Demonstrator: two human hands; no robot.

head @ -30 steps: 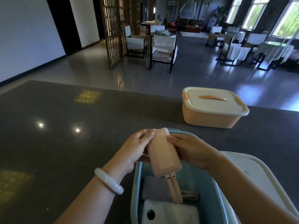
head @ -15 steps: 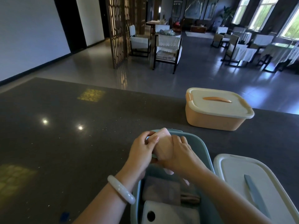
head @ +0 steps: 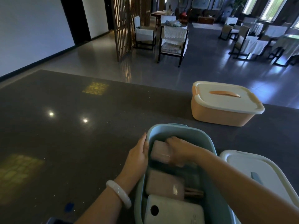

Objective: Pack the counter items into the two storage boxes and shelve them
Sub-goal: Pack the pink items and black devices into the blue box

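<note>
An open blue storage box (head: 182, 130) stands at the near edge of the dark counter (head: 72, 135). Inside it, my right hand (head: 178, 148) grips a pink case (head: 159, 152) lying at the box's far end. My left hand (head: 139, 152) rests flat against the box's left rim, fingers straight. Nearer to me in the box lie a second pink case (head: 163, 185) and a white device (head: 174, 210) with a round hole. The box's white lid (head: 258, 172) lies to the right. An orange storage box (head: 223, 112) with its white lid on sits farther back on the right.
The counter's far edge drops to a polished floor with chairs (head: 174, 41) and covered tables (head: 258, 41) beyond. A small blue mark (head: 68, 206) shows on the counter near my left forearm. A wooden lattice screen (head: 126, 26) stands behind the counter.
The pink case, held up over the box by both hands, has gone down into the box's far end. My left hand let go and moved to the box's left rim.
</note>
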